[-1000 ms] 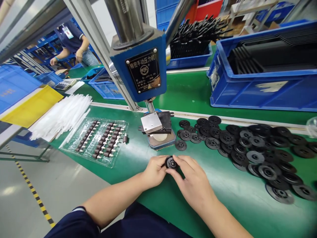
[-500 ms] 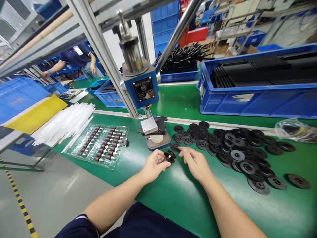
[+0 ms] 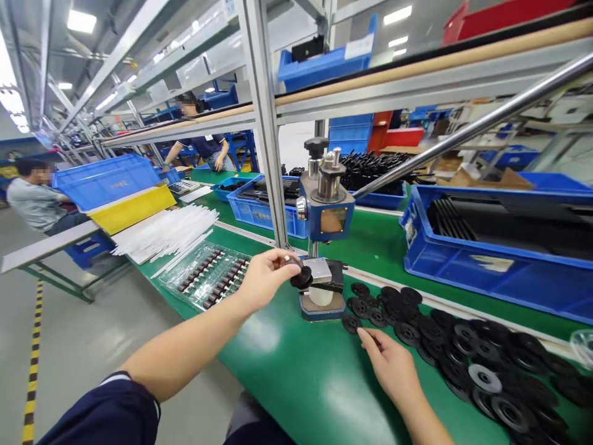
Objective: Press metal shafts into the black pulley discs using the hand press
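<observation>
My left hand [image 3: 269, 275] is raised beside the hand press [image 3: 327, 213], its thumb and fingers closed on a small black flanged roller [image 3: 301, 278]. Part of that roller is hidden by the fingers. On the press base sit a flat metal block [image 3: 317, 269], a black ribbed piece [image 3: 334, 276] and a white round support [image 3: 321, 296]. My right hand [image 3: 389, 361] is low over the green bench, its thumb and fingertips pinched at the near edge of a black disc [image 3: 351, 323]. That disc lies at the left end of a spread of similar black discs [image 3: 430, 330].
Left of the press lies a clear tray [image 3: 197, 266] holding rows of dark rollers. White strips [image 3: 169, 232] are heaped beyond it. Blue bins [image 3: 486, 275] with black parts line the back. The press lever [image 3: 467, 127] slants up rightward. Other people sit and stand farther off.
My view has tilted up and swung left. The left hand has lifted the black roller from low over the bench to beside the press. The right hand stays by the same disc.
</observation>
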Motion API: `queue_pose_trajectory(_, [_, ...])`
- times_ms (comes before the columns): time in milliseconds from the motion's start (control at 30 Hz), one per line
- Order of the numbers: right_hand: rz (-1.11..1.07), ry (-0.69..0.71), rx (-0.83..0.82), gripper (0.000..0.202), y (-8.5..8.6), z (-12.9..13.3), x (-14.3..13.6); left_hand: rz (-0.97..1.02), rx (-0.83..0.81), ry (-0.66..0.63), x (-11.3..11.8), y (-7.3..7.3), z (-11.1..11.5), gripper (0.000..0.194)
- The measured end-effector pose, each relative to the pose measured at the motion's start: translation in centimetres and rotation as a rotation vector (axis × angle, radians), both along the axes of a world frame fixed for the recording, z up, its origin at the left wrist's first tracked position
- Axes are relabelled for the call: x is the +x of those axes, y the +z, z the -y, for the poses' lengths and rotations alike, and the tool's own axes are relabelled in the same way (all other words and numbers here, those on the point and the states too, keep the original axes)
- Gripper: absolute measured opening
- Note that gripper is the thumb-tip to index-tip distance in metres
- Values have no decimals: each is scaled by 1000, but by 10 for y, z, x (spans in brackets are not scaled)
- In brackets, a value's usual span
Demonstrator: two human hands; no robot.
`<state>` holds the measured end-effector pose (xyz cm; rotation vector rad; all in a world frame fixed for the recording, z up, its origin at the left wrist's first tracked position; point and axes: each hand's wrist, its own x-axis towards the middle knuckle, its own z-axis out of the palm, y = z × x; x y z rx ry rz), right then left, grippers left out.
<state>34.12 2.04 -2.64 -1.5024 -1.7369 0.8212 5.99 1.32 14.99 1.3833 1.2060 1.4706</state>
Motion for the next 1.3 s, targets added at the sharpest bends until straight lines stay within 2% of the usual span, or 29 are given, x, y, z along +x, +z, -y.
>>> queue_pose_trajectory(67, [-13, -57, 73, 52, -3, 2, -2, -131, 107, 21, -1, 11, -13, 23])
queue_pose_trajectory(133, [-15, -154, 213, 49, 1, 5, -9, -215, 140, -3, 1, 18, -22, 24])
queue_pose_trajectory(200, [4, -213, 415, 46, 15, 8, -22, -243, 87, -62, 5, 21, -30, 26])
queue_pose_trajectory(300, [61, -203, 674, 51, 50, 10, -53, -292, 20, -114, 12, 21, -38, 26])
queue_pose_trajectory(400, [123, -195, 695, 73, 86, 3, -87, -373, 17, -113, 17, 20, -43, 26])
queue_pose_trajectory(467, [156, -187, 653, 85, 102, -6, -104, -406, 18, -117, 19, 20, -45, 25])
queue_pose_trajectory(533, [174, -179, 622, 87, 110, -16, -114, -424, 20, -119, 20, 22, -47, 27])
queue_pose_trajectory(600, [182, -181, 594, 80, 112, -25, -119, -424, 5, -132, 20, 22, -48, 30])
queue_pose_trajectory(767, [147, -209, 567, 68, 108, -35, -113, -331, -17, -220, 21, 15, -55, 33])
queue_pose_trajectory(867, [134, -178, 564, 66, 109, -36, -109, -343, 21, -208, 25, 11, -57, 32])
queue_pose_trajectory(1100, [121, -101, 517, 69, 118, -29, -90, -482, 62, -191, 27, 22, -57, 24])
queue_pose_trajectory(1200, [54, -121, 532, 67, 139, -23, -71, -490, 60, -190, 27, 23, -58, 24])
queue_pose_trajectory(1300, [-90, -202, 603, 61, 186, -13, -52, -503, 43, -168, 27, 21, -60, 25])
